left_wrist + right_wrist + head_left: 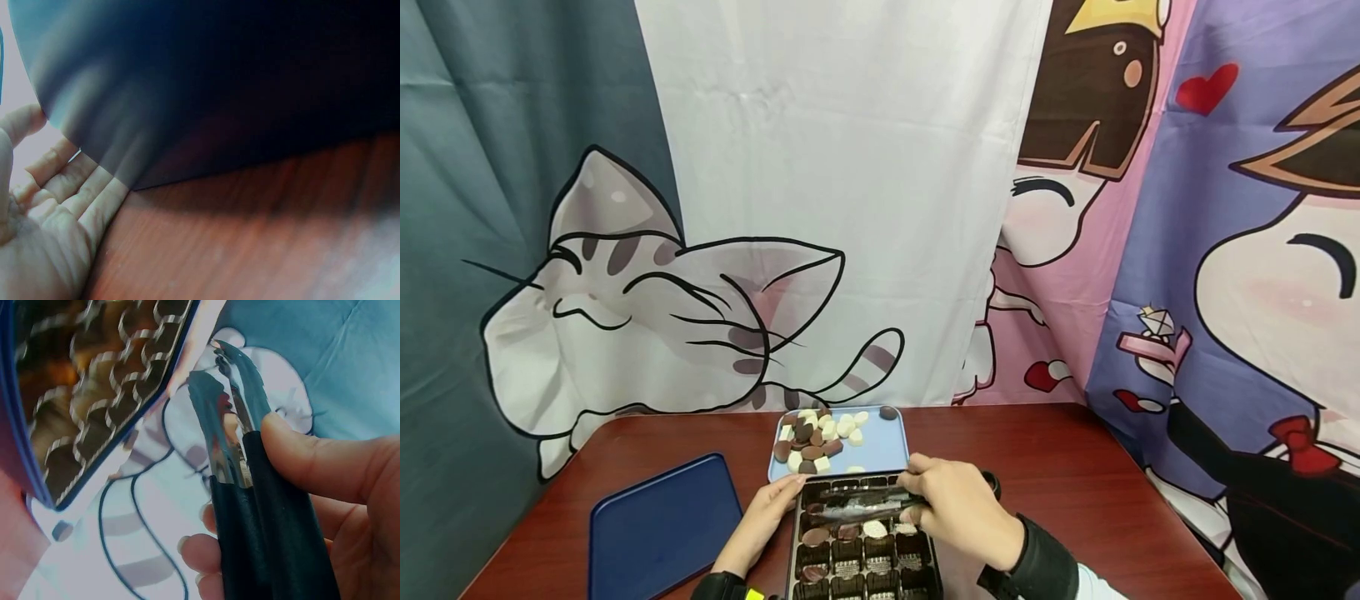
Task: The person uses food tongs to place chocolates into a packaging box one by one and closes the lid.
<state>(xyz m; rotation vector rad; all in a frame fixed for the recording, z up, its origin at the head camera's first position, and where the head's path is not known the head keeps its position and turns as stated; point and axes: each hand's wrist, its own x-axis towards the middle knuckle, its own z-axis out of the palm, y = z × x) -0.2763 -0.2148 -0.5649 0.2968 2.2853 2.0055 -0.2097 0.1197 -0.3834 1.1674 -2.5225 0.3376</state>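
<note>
A black compartment tray point(880, 565) with several rows of cells lies before me, and brown and cream pieces, which look like chocolates, sit in some cells. At its far left corner my left hand point(767, 512) grips the side, thumb and extended fingers at the edge; in the left wrist view, the fingertips point(115, 184) blur into the dark surface. My right hand point(958, 504) holds tongs point(250, 469) by their dark handles, thumb on one arm. The metal tips of these tongs point left across the tray's far rows, close together with a narrow gap between them.
Behind the compartment tray stands a light blue tray point(880, 454) heaped with brown and cream pieces point(812, 437), mostly on its left. A dark blue tray point(662, 529) lies at the left on the red-brown table point(1015, 450). Printed curtains point(850, 167) hang at the back.
</note>
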